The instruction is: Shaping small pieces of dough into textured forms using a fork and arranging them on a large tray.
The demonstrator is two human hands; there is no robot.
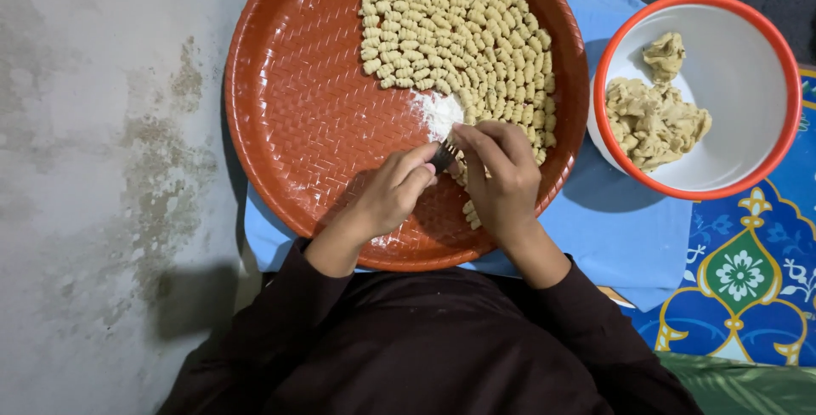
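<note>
Head view, looking down at a round red woven-pattern tray point(297, 109) resting on a blue cloth point(620, 228).

Left hand point(391, 190): fingers curled shut around the handle of a small metal fork point(444, 154), tines lying toward the tray's middle. Right hand point(503, 173): thumb and forefinger pinched down over the fork tines; whether a bit of dough sits under the fingertips I cannot tell, as the fingers cover the spot.

Handling, by judgement: the dough looks soft and light, likely a little tacky, and easily dented. A gentle fingertip pinch at the sides of a piece would suit; squeezing would flatten the ridges. The fork is stiff and thin, best held by the handle as it is now.

Count:
- One tray, one fork, one white bowl with red rim point(748, 41) beside the tray's right edge.
- One loose mass of raw dough point(650, 118) in the bowl, in torn lumps.
- Ridged dough pieces point(459, 33): many dozens, too packed to count exactly, filling the far right part of the tray and trailing down along its right rim.
- One small pile of white flour point(438, 113) just beyond the fork.

Bare grey floor point(102, 169) lies off the tray's left edge.
</note>
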